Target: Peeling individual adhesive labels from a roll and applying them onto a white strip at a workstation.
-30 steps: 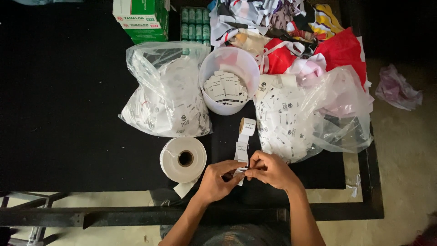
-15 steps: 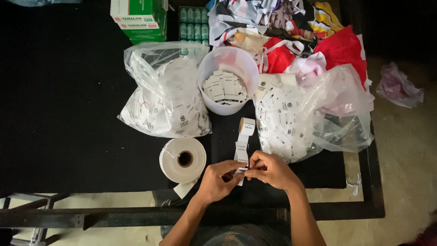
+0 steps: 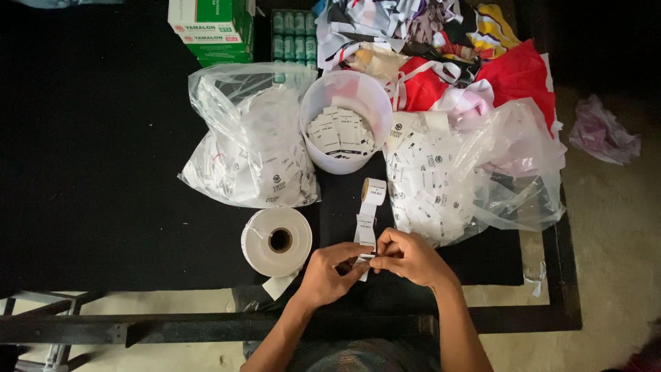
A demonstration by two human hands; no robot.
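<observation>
A large white roll (image 3: 277, 241) lies flat on the black table (image 3: 96, 172). Behind it sits a clear plastic bag (image 3: 251, 141) stuffed with white tags, beside a white bucket (image 3: 344, 127) holding more. A second clear bag (image 3: 468, 172) lies to the right. Farther back are green-and-white boxes (image 3: 213, 27), a pack of small green containers (image 3: 292, 31) and a heap of coloured fabric scraps (image 3: 447, 48).

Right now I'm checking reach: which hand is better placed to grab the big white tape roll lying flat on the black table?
Left, probably. The left hand sits just beside the big white tape roll, while the right hand is farther off, pinching the narrow white label strip with it.
</observation>
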